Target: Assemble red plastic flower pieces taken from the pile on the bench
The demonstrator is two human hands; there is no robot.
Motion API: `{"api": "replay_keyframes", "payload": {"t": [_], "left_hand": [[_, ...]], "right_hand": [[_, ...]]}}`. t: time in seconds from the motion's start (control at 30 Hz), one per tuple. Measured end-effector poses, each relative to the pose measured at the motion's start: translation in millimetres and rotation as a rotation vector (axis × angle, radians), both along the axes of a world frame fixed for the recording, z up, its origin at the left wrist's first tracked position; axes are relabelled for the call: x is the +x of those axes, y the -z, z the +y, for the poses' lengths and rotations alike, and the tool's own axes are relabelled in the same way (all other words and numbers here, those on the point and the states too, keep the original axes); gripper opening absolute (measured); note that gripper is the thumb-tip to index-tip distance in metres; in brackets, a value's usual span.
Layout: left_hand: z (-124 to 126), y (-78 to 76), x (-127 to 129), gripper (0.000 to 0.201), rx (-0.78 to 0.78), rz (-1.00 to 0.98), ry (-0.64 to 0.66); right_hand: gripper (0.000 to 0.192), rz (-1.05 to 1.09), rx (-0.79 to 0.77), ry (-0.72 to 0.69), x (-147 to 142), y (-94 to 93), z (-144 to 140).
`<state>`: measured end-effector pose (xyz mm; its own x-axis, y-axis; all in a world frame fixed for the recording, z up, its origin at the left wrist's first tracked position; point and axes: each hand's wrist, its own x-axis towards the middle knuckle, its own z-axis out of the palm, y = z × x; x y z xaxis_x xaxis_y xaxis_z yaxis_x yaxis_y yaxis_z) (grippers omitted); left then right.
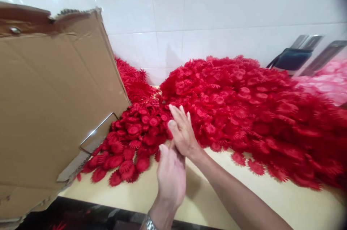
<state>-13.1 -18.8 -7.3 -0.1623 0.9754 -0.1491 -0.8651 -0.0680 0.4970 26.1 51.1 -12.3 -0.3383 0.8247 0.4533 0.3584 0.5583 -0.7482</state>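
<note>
My left hand (172,177), with a metal watch on its wrist, is raised over the pale tabletop. Against it rests my right hand (182,134), palms facing and partly overlapping, the fingers stretched out. Nothing shows held in either hand; the space between the palms is hidden. Just left of my hands is a small heap of red fringed flower-shaped pieces (132,132). Behind and to the right lies a much larger heap of similar red flower pieces (230,103), close to my right fingertips.
A large cardboard box (56,96) stands at the left, with a bent metal wire loop (93,133) by its lower edge. White wall tiles (217,2) rise behind the table (214,201). At the far right are a dark pouch (292,58) and pink pieces (330,78).
</note>
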Motion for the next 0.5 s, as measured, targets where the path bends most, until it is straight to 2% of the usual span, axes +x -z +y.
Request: {"api": "replay_keyframes", "payload": {"t": [0.1, 0.17, 0.27, 0.37, 0.5], "left_hand": [[1, -0.3, 0, 0.027, -0.102, -0.113, -0.045], [4, 1.8, -6, 0.028, -0.18, -0.122, -0.069], [7, 3.9, -16, 0.026, -0.188, -0.114, -0.027], [6, 2.3, -21, 0.026, -0.178, -0.105, 0.014], [5, 0.7, -23, 0.023, -0.204, -0.007, -0.014]], "right_hand": [[0.053, 0.133, -0.057, 0.001, 3, -1.2, 10], [0.056, 0.291, -0.191, -0.018, 6, -4.6, 8], [0.057, 0.486, -0.379, -0.056, 13, -11.6, 2], [0.047, 0.5, -0.459, -0.126, 23, -15.4, -2], [0.042, 0.431, -0.471, -0.102, 30, -15.1, -5]]}}
